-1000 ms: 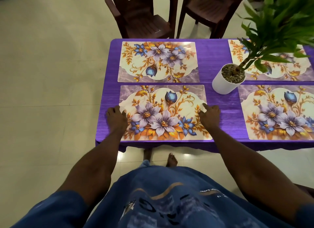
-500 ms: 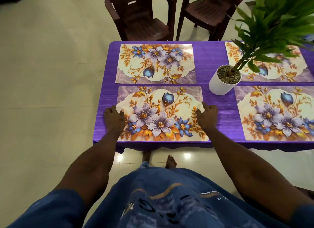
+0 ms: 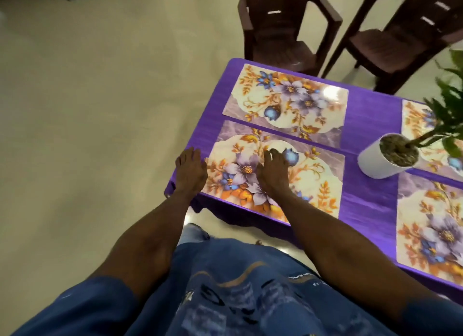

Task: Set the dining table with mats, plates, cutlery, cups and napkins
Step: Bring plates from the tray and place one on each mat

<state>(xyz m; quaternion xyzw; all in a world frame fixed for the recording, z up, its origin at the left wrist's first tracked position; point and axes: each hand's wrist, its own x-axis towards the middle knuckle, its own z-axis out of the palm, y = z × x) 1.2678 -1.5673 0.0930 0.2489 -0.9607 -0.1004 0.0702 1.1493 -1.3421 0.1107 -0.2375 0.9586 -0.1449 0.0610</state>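
Mat step in hand. Near-left mat (image 3: 300, 180) lies flat on the purple surface (image 3: 365, 197), just this side of a second mat (image 3: 285, 100). Left hand (image 3: 191, 171) rests at its left edge, right hand (image 3: 271, 172) on its middle — fingers of both released, flat, grasping nothing. Two more mats right, near a potted plant (image 3: 387, 156) (partly cut off). Next, likely: lift off, fetch plates — none in view.

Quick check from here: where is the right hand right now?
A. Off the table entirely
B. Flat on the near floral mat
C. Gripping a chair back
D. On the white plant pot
B. The right hand lies with straight fingers on the near floral mat, while the white plant pot stands untouched to its right.
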